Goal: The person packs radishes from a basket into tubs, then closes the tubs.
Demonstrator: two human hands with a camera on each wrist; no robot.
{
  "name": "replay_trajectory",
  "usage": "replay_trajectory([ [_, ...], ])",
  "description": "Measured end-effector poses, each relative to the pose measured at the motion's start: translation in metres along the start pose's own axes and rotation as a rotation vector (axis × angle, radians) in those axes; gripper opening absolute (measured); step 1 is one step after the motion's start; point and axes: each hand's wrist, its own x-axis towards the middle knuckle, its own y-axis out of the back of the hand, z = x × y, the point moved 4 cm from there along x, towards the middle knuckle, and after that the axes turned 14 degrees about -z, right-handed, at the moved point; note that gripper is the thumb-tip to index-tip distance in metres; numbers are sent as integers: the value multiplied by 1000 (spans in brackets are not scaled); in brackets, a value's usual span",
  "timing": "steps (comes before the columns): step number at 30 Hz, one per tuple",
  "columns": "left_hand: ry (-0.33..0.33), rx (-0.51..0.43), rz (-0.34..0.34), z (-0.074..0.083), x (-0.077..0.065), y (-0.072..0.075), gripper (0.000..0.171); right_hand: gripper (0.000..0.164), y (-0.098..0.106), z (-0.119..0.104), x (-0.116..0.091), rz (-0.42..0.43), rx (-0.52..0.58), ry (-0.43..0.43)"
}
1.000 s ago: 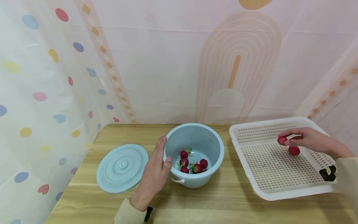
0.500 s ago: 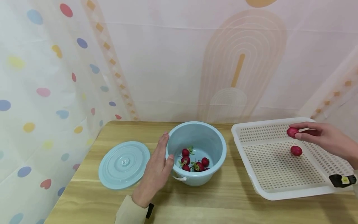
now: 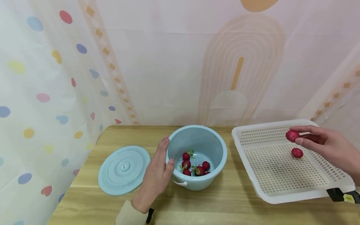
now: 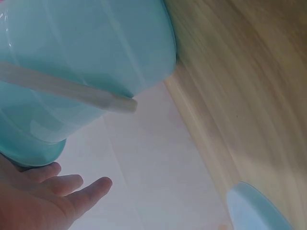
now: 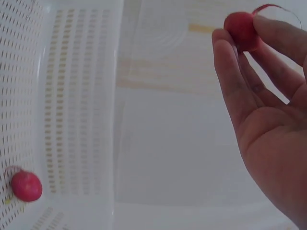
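My right hand [image 3: 330, 145] pinches a red radish [image 3: 292, 136] between thumb and fingertips, above the white basket [image 3: 287, 199]. In the right wrist view the held radish [image 5: 241, 31] trails a thin root. A second radish [image 3: 297, 152] lies on the basket floor below. At the light blue bucket [image 3: 197, 184], several radishes with green leaf stubs rest inside. My left hand [image 3: 154, 175] lies with fingers extended along the bucket's left rim. The left wrist view shows those fingers [image 4: 91, 194] at the rim, near the white bucket handle [image 4: 67, 88].
The round light blue lid [image 3: 123, 170] lies on the wooden table [image 3: 208, 207], left of the bucket. A patterned curtain [image 3: 168, 78] hangs behind and to the left of the table. The basket's raised rim borders the right side.
My right hand has lifted the pinched radish up from beside the other one in the basket and shifted slightly right. The left hand stays at the bucket rim.
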Motion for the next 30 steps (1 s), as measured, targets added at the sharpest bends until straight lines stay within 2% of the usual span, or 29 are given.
replay_trajectory([
  [5, 4, 7, 6, 0, -2, 0, 64, 32, -7, -13, -6, 38, 51, -52],
  [10, 7, 13, 12, 0, -2, 0, 65, 35, -21, -29, -10, 80, 148, -25],
  [20, 20, 9, -6, -1, -3, 0, 64, 43, -43, -53, -25, 137, 193, -37],
  [24, 14, 9, -2, -1, -2, 0, 64, 42, -51, -66, -27, 173, 200, 11],
  [30, 5, 9, 1, 0, 0, 2, 64, 42, -65, -87, -23, 202, 317, 187],
])
